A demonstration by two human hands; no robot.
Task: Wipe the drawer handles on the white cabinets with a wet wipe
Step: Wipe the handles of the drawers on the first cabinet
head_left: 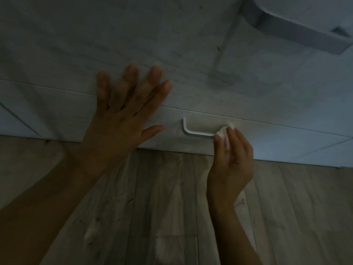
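Observation:
A white bar handle (196, 131) sticks out from the lowest drawer front (277, 142) of the white cabinet, just above the floor. My right hand (232, 159) pinches a small white wet wipe (222, 131) and holds it against the handle's right end. My left hand (124, 113) lies flat with fingers spread on the cabinet front, left of the handle and across the seam between two drawers. The handle's right end is hidden by the wipe.
A second handle (298, 33) shows on a higher drawer at the top right. Grey wood-look floor planks (152, 207) run below the cabinet. The scene is dim.

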